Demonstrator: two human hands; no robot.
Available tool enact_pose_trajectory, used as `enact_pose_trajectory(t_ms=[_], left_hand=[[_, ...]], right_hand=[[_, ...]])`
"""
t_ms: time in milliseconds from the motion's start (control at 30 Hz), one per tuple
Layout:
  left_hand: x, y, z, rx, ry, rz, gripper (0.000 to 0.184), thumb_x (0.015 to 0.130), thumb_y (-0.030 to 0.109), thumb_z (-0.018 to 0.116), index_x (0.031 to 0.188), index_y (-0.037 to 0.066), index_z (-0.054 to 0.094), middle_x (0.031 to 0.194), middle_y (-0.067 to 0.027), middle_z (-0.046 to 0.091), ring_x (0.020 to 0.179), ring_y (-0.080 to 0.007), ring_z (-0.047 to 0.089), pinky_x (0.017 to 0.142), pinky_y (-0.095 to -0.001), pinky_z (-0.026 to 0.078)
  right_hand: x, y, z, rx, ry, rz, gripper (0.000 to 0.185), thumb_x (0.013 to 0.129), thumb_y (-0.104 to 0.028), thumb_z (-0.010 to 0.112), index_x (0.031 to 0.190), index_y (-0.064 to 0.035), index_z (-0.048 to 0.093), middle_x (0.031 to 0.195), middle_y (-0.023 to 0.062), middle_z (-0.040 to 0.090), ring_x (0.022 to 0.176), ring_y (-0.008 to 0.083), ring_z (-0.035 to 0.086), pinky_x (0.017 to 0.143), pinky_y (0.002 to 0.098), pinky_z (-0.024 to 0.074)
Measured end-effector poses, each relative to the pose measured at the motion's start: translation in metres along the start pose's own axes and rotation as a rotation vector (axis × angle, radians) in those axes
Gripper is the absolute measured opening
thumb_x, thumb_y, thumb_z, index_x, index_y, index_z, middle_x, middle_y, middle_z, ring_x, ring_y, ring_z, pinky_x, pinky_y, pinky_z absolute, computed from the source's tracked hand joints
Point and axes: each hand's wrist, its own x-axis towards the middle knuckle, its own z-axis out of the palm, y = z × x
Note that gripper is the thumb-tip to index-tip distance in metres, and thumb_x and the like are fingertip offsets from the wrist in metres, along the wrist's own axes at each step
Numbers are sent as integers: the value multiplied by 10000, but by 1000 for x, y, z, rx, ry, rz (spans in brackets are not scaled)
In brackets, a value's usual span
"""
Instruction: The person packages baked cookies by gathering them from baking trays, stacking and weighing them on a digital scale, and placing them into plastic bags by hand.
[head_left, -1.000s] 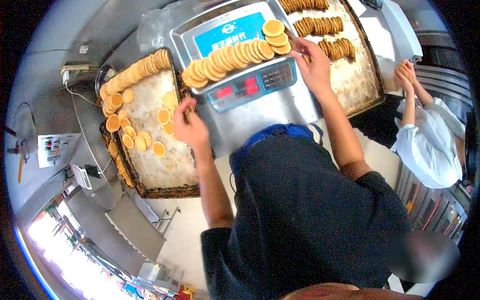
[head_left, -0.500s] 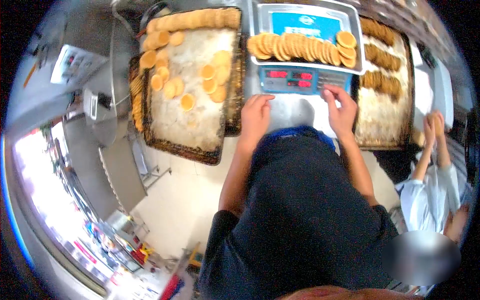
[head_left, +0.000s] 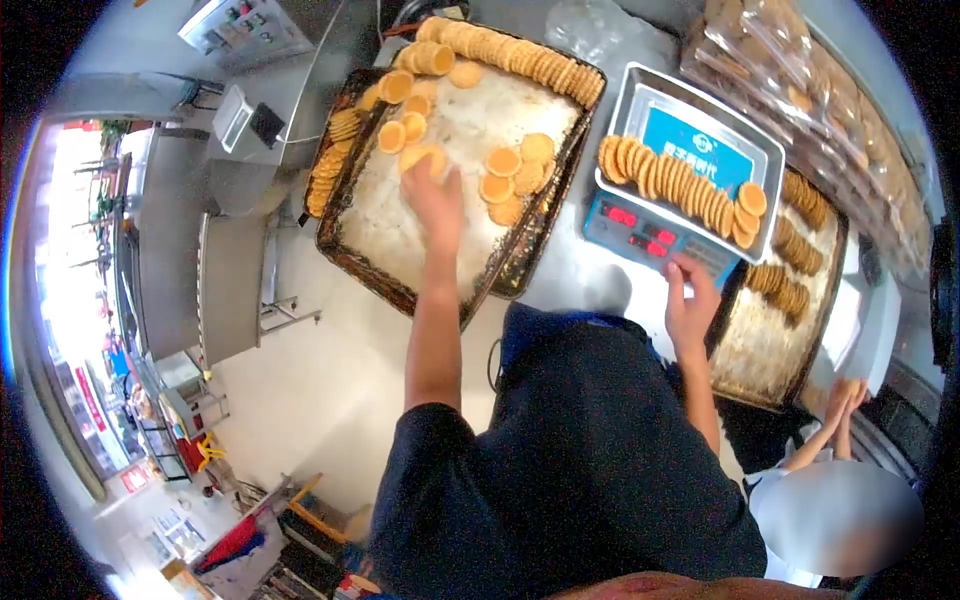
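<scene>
My left hand (head_left: 435, 205) reaches over the worn baking tray (head_left: 380, 215) on the left. Its fingertips are at a few round golden cookies (head_left: 424, 157), thumb spread from the fingers, and no cookie is seen lifted. By the front right of the blue digital scale (head_left: 610, 215) is my right hand (head_left: 692, 305), loosely curled, thumb and forefinger apart, with nothing visible in it. On the scale stands a metal pan (head_left: 778, 190) with a leaning row of cookies (head_left: 670, 182) and a small pile of cookies (head_left: 747, 212) at its right end.
A long cookie row (head_left: 515, 55) lines the left tray's far edge. Another baking tray (head_left: 755, 350) with darker cookies lies right of the scale. Bagged goods (head_left: 810, 90) are stacked behind. At lower right, a co-worker's hands (head_left: 848, 398) are held together.
My left hand has moved left from the front of the scale to the cookies on the tray. The view has turned and shifted. My right hand stays by the scale.
</scene>
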Motion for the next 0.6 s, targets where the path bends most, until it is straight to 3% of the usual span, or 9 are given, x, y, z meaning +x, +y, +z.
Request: enact_pose_trajectory(t_ms=[67,100,167,300,367,400,467,600], left_hand=[[23,-10,5,185,-50,-89,640,813,345,889,1302,19,635,1219,-235,621,1153,-424,568,1018,-489,463],[30,-15,5,184,-39,-92,640,813,345,889,1302,19,635,1219,-235,621,1153,-424,568,1018,-489,463],[44,-19,5,322,-276,-158,774,764,407,916,1352,26,586,1301,-261,562,1200,-436,529,1033,-486,450],[60,-30,-1,395,-288,-74,700,814,384,872,1327,5,583,1184,-276,627,1113,-452,588,956,-496,504],[64,-34,-6,343,-337,-48,608,869,320,807,1322,-10,571,1052,-281,690,969,-461,661,831,-508,551],[66,-36,-8,341,-338,-44,608,869,320,807,1322,-10,571,1052,-281,690,969,-461,661,831,-508,551],[66,-45,-9,301,-330,-179,519,890,290,758,1275,-20,601,981,-283,720,872,-456,704,758,-504,570],[79,-81,-11,33,-146,-154,464,885,279,770,1214,-20,640,1034,-262,732,877,-420,727,798,-496,577]], right_hand=[[3,-5,3,-11,-48,-14,134,990,-54,690,1094,6,750,938,126,763,824,179,729,775,301,563],[5,-7,4,-8,-49,-25,134,990,-54,690,1094,6,750,938,126,763,824,179,729,775,301,563],[10,-10,5,-42,-40,-113,125,990,-43,687,1085,9,749,935,131,760,817,182,729,766,298,563],[17,-13,5,-47,-24,-91,114,983,-45,697,1062,28,735,937,133,764,821,186,743,776,297,563],[19,-9,5,-58,0,-107,111,984,-33,692,1065,30,734,934,133,764,808,187,747,767,290,561],[19,-9,5,-62,-4,-101,113,984,-35,694,1066,32,734,933,133,763,804,187,748,766,288,561],[19,-6,5,-68,-4,-90,115,984,-37,696,1067,33,734,932,133,762,799,187,749,764,287,561],[15,-4,5,-101,4,-83,118,982,-56,702,1067,14,745,967,147,769,837,216,749,771,318,569]])
